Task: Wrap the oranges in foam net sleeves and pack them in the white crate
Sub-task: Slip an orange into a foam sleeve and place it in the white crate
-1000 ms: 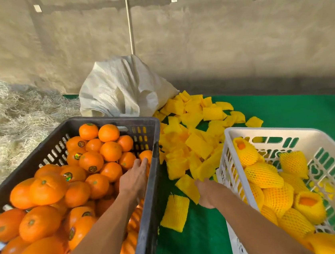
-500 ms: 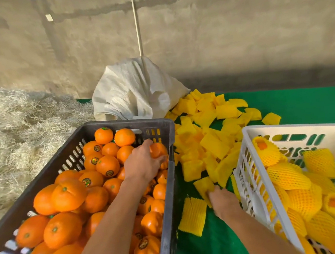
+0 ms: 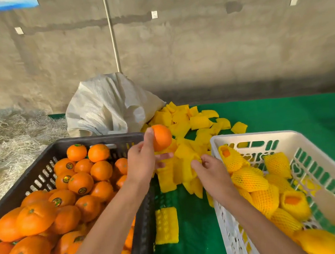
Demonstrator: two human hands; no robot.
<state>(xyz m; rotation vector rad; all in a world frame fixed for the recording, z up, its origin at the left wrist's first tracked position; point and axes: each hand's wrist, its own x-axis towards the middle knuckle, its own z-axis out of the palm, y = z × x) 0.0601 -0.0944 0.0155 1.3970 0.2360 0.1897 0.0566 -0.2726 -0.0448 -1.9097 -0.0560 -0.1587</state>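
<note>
Lifting clear of the black crate point(image 3: 56, 152), the left hand point(image 3: 141, 163) now grips an orange point(image 3: 161, 137) above its right rim. The right hand point(image 3: 211, 174) has risen from the green mat point(image 3: 197, 248), pinching a foam net sleeve point(image 3: 185, 162) beside the white crate point(image 3: 253, 137).

Bare forearms and hands point(image 3: 141, 163), sleeveless.

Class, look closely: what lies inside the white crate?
The white crate holds oranges wrapped in yellow foam net sleeves. Whatever lies beneath that top layer is covered.
</note>
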